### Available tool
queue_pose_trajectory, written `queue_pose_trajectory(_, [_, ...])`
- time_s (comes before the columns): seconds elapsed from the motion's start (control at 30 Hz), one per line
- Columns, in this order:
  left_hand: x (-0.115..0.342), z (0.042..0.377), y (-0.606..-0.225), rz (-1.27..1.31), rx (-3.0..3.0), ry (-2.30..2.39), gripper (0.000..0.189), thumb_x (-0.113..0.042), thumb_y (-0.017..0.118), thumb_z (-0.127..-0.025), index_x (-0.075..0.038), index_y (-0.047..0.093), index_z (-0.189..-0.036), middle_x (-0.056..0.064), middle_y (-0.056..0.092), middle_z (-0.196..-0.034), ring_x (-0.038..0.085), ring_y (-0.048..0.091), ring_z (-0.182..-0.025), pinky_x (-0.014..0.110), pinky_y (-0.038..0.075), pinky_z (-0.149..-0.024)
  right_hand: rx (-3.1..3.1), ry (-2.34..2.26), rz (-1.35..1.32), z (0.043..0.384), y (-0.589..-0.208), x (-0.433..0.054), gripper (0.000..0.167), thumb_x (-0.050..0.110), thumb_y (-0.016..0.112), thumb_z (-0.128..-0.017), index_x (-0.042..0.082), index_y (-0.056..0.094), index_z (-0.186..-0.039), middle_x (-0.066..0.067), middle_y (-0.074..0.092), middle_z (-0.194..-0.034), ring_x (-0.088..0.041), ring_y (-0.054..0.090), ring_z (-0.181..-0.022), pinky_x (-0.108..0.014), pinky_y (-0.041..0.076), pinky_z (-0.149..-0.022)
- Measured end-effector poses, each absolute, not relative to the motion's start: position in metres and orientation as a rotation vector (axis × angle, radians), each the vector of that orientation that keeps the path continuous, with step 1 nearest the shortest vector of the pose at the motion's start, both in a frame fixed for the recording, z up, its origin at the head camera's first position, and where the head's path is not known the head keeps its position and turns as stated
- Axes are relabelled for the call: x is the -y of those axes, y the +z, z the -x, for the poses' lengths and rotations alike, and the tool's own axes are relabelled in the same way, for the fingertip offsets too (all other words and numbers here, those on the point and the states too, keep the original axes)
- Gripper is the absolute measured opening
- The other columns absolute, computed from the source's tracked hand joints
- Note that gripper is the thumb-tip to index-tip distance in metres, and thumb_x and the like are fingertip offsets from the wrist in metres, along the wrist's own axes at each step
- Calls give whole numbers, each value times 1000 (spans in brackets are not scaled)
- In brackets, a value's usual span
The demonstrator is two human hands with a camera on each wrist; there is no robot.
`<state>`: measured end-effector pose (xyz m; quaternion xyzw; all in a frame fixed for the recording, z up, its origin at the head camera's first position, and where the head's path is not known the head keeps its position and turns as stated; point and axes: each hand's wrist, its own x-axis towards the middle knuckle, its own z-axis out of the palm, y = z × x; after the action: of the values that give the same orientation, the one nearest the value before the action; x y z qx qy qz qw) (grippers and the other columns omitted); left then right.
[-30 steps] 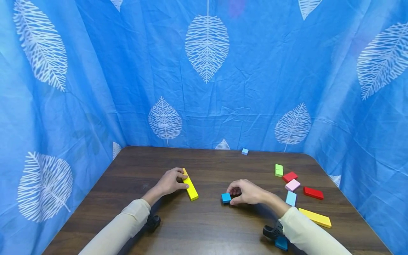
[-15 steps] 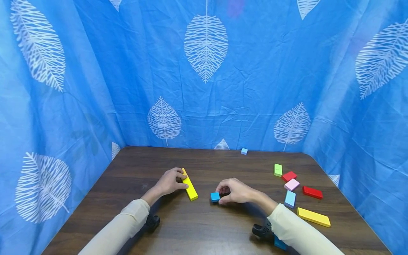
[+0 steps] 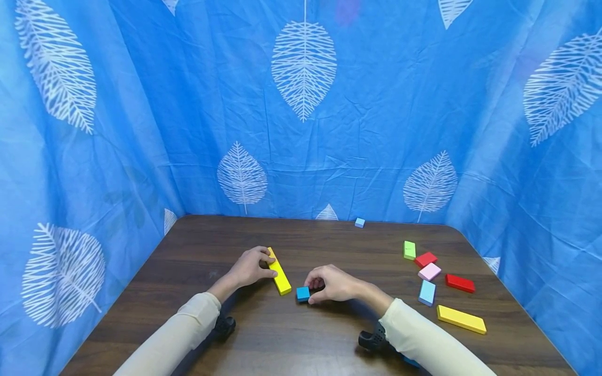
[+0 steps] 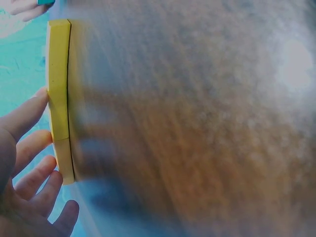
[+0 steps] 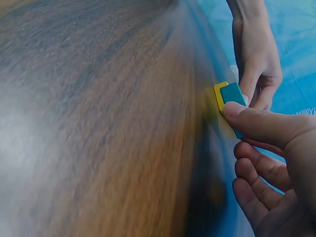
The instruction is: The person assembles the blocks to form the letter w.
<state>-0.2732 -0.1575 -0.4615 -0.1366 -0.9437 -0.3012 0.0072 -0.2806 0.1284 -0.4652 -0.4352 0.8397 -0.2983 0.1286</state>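
In the head view, my left hand holds a long yellow block lying slantwise on the table, thumb and fingertips at its side. A line crosses this yellow block near one end in the left wrist view, where the shade turns paler. My right hand pinches a small blue block between thumb and fingers, just right of the yellow block's near end. From the right wrist, the blue block overlaps the yellow one behind it, and the thumb covers part of its face.
Right on the wooden table lie a green block, a pink block, a light blue block, a red block and another yellow block. A pale blue block sits at the back edge. My right sleeve mostly hides another blue block.
My right hand has moved left with the blue block, bringing it from well apart to close beside the yellow block. The left hand and the yellow block have stayed in place.
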Motion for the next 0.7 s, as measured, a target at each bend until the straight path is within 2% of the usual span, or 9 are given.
queue_pose_trajectory(0.33, [156,273,-462,418,2943,-942,42,-19,89,-85,-1,76,-121,11,62,-131,30,57,-116,41,54,-98,-2489,-792,1251,280,-467,-114,25,26,87,-87,15,73,-104,13,62,-91,-5,56,-83,-24,51,-76])
queue_pose_trajectory(0.53, [155,273,-461,415,2954,-932,42,-19,88,-85,-2,76,-121,11,62,-132,30,57,-117,40,54,-96,-2486,-743,1283,280,-467,-116,34,29,86,-88,13,74,-115,13,61,-97,-5,56,-88,-24,51,-80])
queue_pose_trajectory(0.7, [155,273,-461,408,2953,-943,42,-18,88,-85,-1,76,-121,11,61,-133,30,57,-118,40,55,-96,-2475,-763,1265,280,-469,-117,27,30,81,-92,16,74,-114,14,61,-98,-6,56,-88,-25,51,-81])
